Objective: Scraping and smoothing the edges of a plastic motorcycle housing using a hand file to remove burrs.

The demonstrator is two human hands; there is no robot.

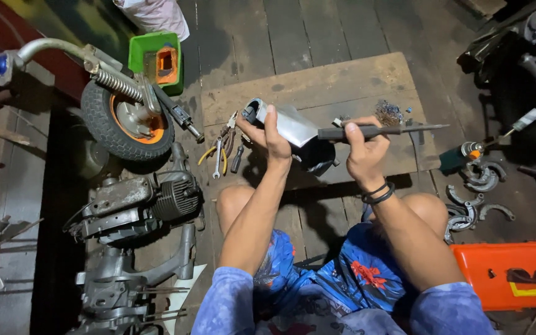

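the grey metal cover (290,124) sits above the wooden board (342,80), pinched at its edge by the left hand (268,133) fingers; it looks stiff, light, sharp-rimmed. the right hand (362,149) fingers wrap a long file (386,131).

The floor (317,31) is made of dark, worn wooden planks running away from the camera, stained and scuffed. A lighter, unpainted wooden board (342,84) lies flat on it, its grain running crosswise. Light falls brightest on the board's middle, while the far corners and the left edge of the floor sink into deep shadow. A red painted surface (7,31) rises at the far left.
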